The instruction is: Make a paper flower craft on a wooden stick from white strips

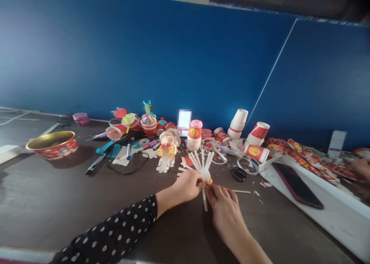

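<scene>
A white paper cup cut into strips (205, 174) lies fanned out on the table between my hands. Most strips spread away from me, while one points toward me. My left hand (189, 185) is closed, its thumb and fingers pinching the near side of the cut cup. From the right, my right hand (227, 208) grips the same near edge with bent fingers, beside a small red and yellow printed part (208, 181). The fingertips partly hide what they pinch. Just beyond stands a paper figure (167, 150) with a frilled top and yellow-red trim.
Black scissors (238, 173) and a thin wooden stick (242, 191) lie right of my hands. Farther right, a phone (297, 185) rests on a white tray (343, 221). Stacked cups (237, 124) stand behind; a gold-lined bowl (53, 144) is at left. Another person's hand (362, 167) shows far right.
</scene>
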`<action>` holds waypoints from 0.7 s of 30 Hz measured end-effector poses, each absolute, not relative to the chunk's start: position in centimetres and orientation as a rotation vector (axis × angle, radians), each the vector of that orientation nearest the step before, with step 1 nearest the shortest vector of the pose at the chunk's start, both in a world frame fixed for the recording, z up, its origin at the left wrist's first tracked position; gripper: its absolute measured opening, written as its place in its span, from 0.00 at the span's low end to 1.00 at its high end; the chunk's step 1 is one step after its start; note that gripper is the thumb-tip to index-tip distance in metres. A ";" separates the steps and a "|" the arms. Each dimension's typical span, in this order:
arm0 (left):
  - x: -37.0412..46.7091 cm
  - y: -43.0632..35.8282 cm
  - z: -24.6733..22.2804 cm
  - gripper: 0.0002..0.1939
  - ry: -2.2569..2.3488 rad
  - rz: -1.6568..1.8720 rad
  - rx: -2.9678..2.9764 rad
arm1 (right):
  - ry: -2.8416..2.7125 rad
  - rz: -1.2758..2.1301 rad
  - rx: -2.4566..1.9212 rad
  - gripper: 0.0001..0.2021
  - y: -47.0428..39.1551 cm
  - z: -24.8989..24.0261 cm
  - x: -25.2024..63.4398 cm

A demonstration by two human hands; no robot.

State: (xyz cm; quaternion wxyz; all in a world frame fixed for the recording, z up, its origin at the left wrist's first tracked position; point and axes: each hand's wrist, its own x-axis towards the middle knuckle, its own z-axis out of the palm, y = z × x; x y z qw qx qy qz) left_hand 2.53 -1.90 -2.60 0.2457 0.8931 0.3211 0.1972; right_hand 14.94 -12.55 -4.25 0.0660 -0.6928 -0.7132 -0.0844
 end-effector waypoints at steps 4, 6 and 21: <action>2.4 -1.3 -1.9 0.11 0.842 0.450 2.399 | -2.172 -0.256 -2.088 0.21 -12.5 -4.1 15.0; 2.4 -0.9 -1.7 0.12 0.816 0.423 2.400 | -2.170 -0.255 -2.089 0.21 -12.5 -4.0 15.1; 3.1 -1.6 -1.8 0.06 0.926 0.339 2.564 | -2.192 -0.215 -2.061 0.21 -12.3 -4.0 15.2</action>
